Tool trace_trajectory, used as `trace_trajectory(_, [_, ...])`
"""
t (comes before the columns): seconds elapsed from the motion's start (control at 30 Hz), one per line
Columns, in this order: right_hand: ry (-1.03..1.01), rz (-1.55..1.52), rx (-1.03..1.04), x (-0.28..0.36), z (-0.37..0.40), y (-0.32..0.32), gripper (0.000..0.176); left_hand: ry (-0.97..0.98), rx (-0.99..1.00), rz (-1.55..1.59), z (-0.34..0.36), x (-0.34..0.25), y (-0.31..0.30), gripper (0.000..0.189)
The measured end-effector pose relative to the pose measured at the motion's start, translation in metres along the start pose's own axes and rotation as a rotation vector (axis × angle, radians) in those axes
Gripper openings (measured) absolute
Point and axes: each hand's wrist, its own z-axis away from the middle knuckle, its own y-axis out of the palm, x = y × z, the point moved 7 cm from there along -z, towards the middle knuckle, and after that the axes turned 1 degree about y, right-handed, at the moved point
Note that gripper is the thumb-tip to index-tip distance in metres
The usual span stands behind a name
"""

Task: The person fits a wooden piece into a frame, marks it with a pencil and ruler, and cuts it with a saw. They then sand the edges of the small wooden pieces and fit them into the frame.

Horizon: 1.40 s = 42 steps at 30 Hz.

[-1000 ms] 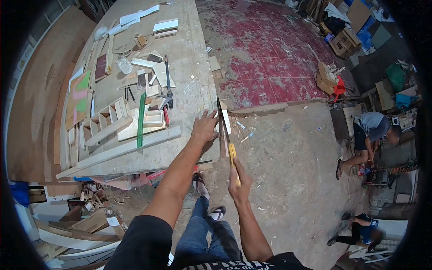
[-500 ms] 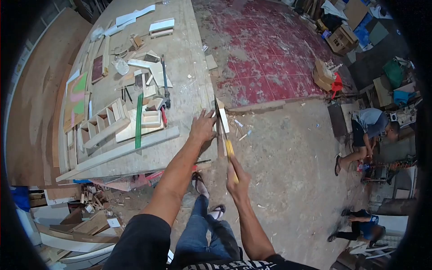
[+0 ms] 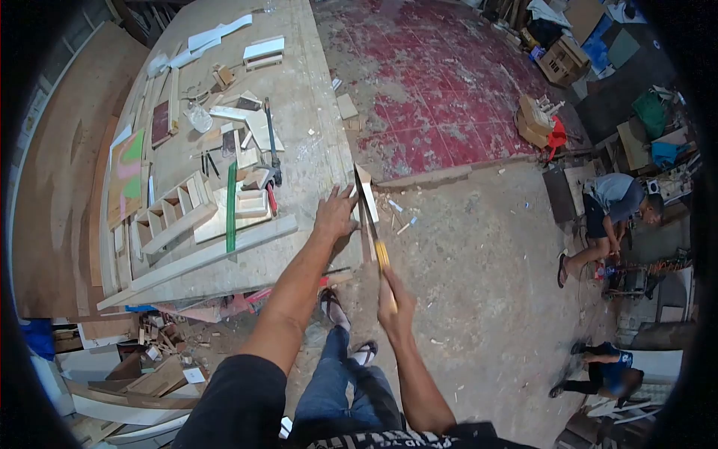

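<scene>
With the right hand as the clock's centre and 12 at the top of the view, the right hand (image 3: 396, 303) is closed firmly around the yellow handle of the saw (image 3: 383, 256). The blade points between 11 and 12 and lies along a pale piece of wood (image 3: 371, 202) at the edge of the table (image 3: 318, 97). The left hand (image 3: 334, 215), at 11, is open, its fingers spread at that edge, thumb side near the blade; whether it presses on the wood, I cannot tell.

The saw is in place against the wood, which seems to be in one piece with nothing dropped away, so the cut looks unfinished. Its depth and what remains are hidden by the blade.

The wood projects past the edge, over the floor (image 3: 479, 262). The table fills the side from 9 to 11: hammer (image 3: 272, 146) at 11, green bar (image 3: 231, 209) and rack (image 3: 176, 213) near 10, long strip (image 3: 202, 260) between 9 and 10. The right arm has wide room from 1 to 5. One person (image 3: 617, 206) crouches at 2, another (image 3: 609, 374) is between 3 and 4, both well apart. The feet (image 3: 364, 352) are from 7 to 9, below the saw in view.
</scene>
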Motion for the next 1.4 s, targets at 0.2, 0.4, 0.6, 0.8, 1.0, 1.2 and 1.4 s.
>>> trace_trajectory(0.2, [0.194, -0.033, 0.106, 0.012, -0.032, 0.005, 0.036, -0.018, -0.002, -0.005, -0.007, 0.006, 0.008, 0.09])
trace_trajectory(0.4, [-0.074, 0.011, -0.027, 0.001, 0.014, -0.015, 0.034, 0.009, -0.063, 0.04, -0.005, 0.003, 0.002, 0.089])
trace_trajectory(0.6, [0.086, -0.037, 0.041, -0.002, -0.033, 0.01, 0.033, -0.037, -0.021, 0.031, -0.005, 0.002, 0.0, 0.091])
trace_trajectory(0.8, [0.053, -0.009, 0.014, 0.013, -0.03, 0.0, 0.031, -0.043, -0.009, 0.039, -0.002, 0.002, 0.005, 0.093])
trace_trajectory(1.0, [-0.061, 0.023, -0.03, 0.027, 0.001, -0.022, 0.03, -0.083, 0.03, 0.02, -0.006, -0.001, -0.009, 0.089])
trace_trajectory(1.2, [0.182, -0.074, 0.057, 0.032, -0.04, -0.004, 0.027, -0.064, -0.013, 0.009, -0.01, 0.002, -0.011, 0.088])
trace_trajectory(1.4, [0.145, 0.006, 0.037, 0.046, -0.001, -0.036, 0.026, -0.075, -0.023, 0.023, -0.003, -0.002, -0.004, 0.09])
